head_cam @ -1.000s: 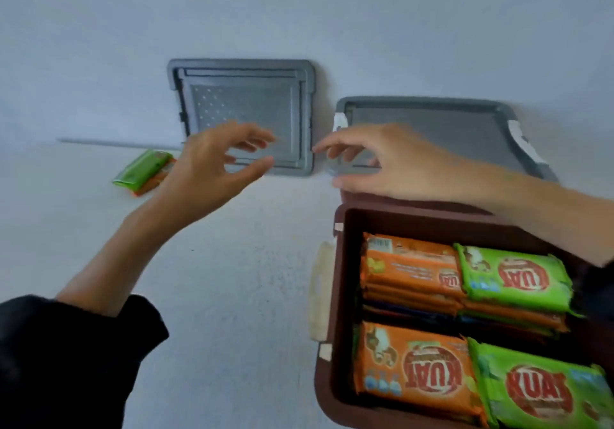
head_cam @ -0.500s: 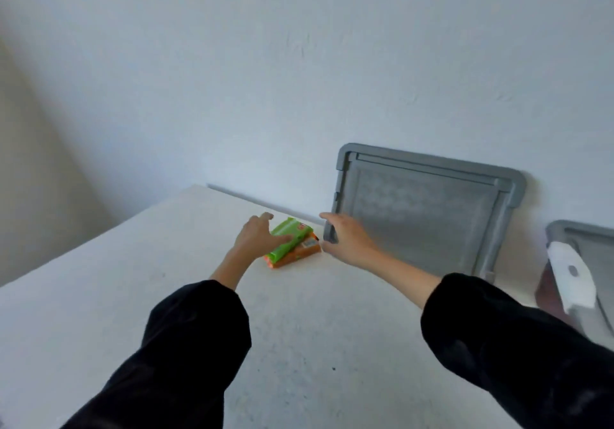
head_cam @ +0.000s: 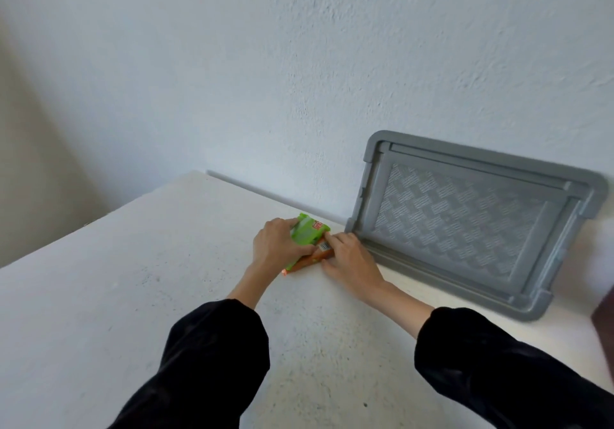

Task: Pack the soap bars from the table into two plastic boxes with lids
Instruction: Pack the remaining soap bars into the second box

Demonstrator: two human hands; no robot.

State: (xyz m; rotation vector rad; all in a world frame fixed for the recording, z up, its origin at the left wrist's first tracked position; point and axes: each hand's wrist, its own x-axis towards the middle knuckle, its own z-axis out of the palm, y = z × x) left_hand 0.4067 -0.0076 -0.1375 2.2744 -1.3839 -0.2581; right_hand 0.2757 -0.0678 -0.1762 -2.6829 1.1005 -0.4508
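Observation:
A green-wrapped soap bar point(head_cam: 307, 233) lies stacked on an orange-wrapped soap bar point(head_cam: 310, 260) near the back of the white table point(head_cam: 116, 295). My left hand point(head_cam: 274, 249) grips the left side of the green bar, fingers curled over it. My right hand point(head_cam: 349, 257) presses on the right end of the orange bar, with fingertips touching both wrappers. Only a brown sliver of one box point(head_cam: 603, 325) shows at the right edge. A grey box lid point(head_cam: 465, 222) leans against the wall just right of my right hand.
The white wall point(head_cam: 299, 79) rises directly behind the soap and the lid. The table's left edge runs diagonally from the back corner towards the lower left. Both my forearms wear black sleeves.
My view has swung left, away from the filled brown box. Both hands reached across to the two stacked bars and have now closed on them from either side.

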